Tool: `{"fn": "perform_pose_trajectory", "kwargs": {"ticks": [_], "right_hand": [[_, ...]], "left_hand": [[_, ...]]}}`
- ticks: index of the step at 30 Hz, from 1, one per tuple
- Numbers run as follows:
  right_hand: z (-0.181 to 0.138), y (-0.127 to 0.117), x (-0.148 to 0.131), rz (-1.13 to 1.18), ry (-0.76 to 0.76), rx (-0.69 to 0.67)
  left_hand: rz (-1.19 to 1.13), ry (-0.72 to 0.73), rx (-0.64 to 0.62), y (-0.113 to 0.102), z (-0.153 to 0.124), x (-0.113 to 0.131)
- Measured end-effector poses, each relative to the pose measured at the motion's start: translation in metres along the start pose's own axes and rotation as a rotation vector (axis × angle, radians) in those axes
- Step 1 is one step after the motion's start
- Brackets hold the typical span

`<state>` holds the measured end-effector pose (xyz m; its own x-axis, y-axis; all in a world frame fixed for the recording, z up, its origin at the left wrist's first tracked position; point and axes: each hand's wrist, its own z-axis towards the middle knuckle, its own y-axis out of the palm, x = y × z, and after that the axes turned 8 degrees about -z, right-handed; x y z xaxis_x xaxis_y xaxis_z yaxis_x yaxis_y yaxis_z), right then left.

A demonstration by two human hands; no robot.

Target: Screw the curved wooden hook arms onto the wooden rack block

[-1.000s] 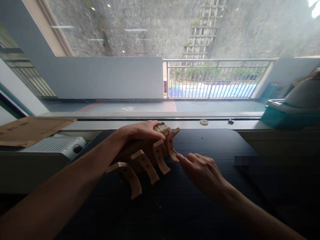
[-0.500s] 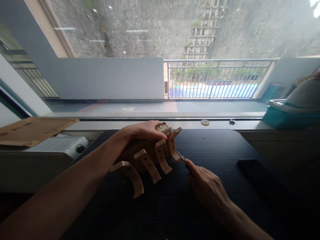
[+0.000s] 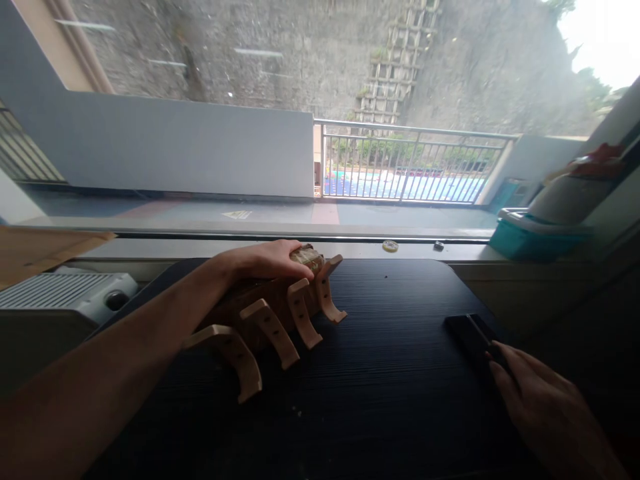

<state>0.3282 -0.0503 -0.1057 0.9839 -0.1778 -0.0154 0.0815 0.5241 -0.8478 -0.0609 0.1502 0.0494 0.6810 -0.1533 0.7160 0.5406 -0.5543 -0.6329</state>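
My left hand [image 3: 280,257] is closed around the far end of a brown wooden piece [image 3: 225,297], which has several pale curved wooden hooks [image 3: 273,330] with holes along its side. A patterned, shiny part [image 3: 309,256] shows at its end beside my thumb. At the right, my right hand [image 3: 540,393] grips a slim tool [image 3: 479,330] with a thin metal shaft and a dark handle; its exact kind is unclear. The tool's tip is over a dark flat rectangular object [image 3: 455,325] on the black table [image 3: 380,347].
On the window sill lie a roll of clear tape [image 3: 390,246] and a small dark item [image 3: 439,245]. A teal bin [image 3: 535,237] stands at the right end. To the left are a white slatted appliance [image 3: 70,290] and brown cardboard [image 3: 45,250]. Small crumbs [image 3: 297,411] dot the table.
My right hand has moved right with the tool, away from the farthest hook to the dark flat object. My left hand keeps its hold. The view has turned slightly right.
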Motion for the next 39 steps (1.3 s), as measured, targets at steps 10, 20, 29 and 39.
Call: {"fn": "perform_pose_trajectory", "kwargs": {"ticks": [10,20,29,39], "right_hand": [[0.001,-0.023,-0.092,0.369,-0.106,-0.056],[0.046,-0.006,-0.173,0.476,-0.381,-0.086],[0.056,0.003,-0.187,0.461,-0.364,-0.123],[0.063,0.003,-0.190,0.292,-0.469,-0.062]], "left_hand": [[0.071,-0.025,0.032,0.001,0.003,0.003],[0.102,-0.009,0.057,0.001,0.002,-0.001],[0.069,-0.024,0.035,0.001,0.002,-0.002],[0.104,-0.056,0.051,0.000,0.002,-0.001]]}}
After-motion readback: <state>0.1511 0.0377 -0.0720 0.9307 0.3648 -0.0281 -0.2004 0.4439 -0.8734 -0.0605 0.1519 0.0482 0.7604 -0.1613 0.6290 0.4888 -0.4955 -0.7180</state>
